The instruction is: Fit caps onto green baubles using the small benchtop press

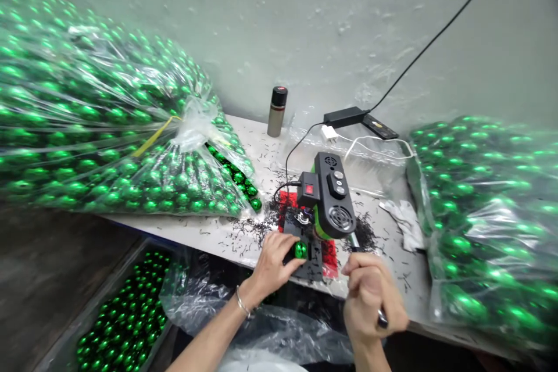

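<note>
A shiny green ball is pinched between the thumb and fingers of my left hand, at the front of a black machine. The machine stands on a dark base plate over a red sheet. On its left side is a small box with a red switch. My right hand is wrapped round the black-ended lever, whose metal rod runs up to the machine's right side. Small black bits lie around the base.
Big clear bags of green balls stand left and right. A bin of green balls is low at left. Behind the machine are a flask, a power adapter and cables. White gloves lie at right.
</note>
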{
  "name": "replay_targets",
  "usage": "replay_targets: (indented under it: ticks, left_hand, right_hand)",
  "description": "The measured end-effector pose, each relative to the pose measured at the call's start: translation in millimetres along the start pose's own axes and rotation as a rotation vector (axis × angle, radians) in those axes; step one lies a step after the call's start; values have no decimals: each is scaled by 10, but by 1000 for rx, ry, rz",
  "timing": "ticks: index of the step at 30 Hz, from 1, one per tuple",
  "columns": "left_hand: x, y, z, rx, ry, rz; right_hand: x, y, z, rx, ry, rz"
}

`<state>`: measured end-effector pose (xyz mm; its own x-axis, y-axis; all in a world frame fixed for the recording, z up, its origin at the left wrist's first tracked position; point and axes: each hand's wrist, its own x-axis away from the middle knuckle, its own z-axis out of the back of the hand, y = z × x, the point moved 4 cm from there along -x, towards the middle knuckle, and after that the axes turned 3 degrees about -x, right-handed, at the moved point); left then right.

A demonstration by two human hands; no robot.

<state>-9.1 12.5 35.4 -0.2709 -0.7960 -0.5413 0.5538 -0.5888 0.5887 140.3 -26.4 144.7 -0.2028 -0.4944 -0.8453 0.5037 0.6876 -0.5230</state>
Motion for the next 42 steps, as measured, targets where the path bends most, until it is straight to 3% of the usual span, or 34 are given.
replay_targets:
  ticks: [3, 5, 7, 10, 13, 16, 19, 22, 25, 28, 31, 35, 38, 42]
  left_hand:
    - [219, 87, 156, -50, -61, -100]
    - [244, 62, 277, -106, -63, -137]
    - [112, -66, 412, -208, -4, -96]
    - [-272, -377, 596, -453, 95, 103]
    - [-593, -634, 624, -655, -87, 236]
    - [-655, -734, 605, -661, -247, 268]
    - [-555, -726, 659, -381, -164, 335]
    - [-421, -685, 706, 201, -48, 519]
    - [-314, -566, 629, 775, -35, 722]
    - [-243, -428, 472, 988, -68, 822]
    - [-204, -338, 256, 881, -162, 771]
    - [-222, -242, 42, 457, -202, 544]
    - [-265, -150, -23, 168, -210, 363]
    - [-293, -67, -48, 6, -212, 163]
  right_hand:
    - [-79, -56, -10, -16, 21, -2]
    - [-52, -45, -21, -33, 46, 21]
    - [0, -12, -37, -40, 45, 29]
    - [54, 18, -46, -43, 39, 48]
    - [64, 20, -43, -42, 31, 61]
    - [71, 20, -37, -35, 18, 54]
    - [91, 28, -36, -12, 5, 34]
    - [100, 27, -43, -16, 21, 27]
    - [91, 16, -57, -21, 38, 30]
    - [82, 6, -67, -5, 17, 29]
    - [86, 9, -63, 15, -18, 16]
    - [97, 7, -45, 45, -36, 24]
    - [99, 6, -41, 49, -53, 25]
    - [103, 10, -49, 40, -72, 25]
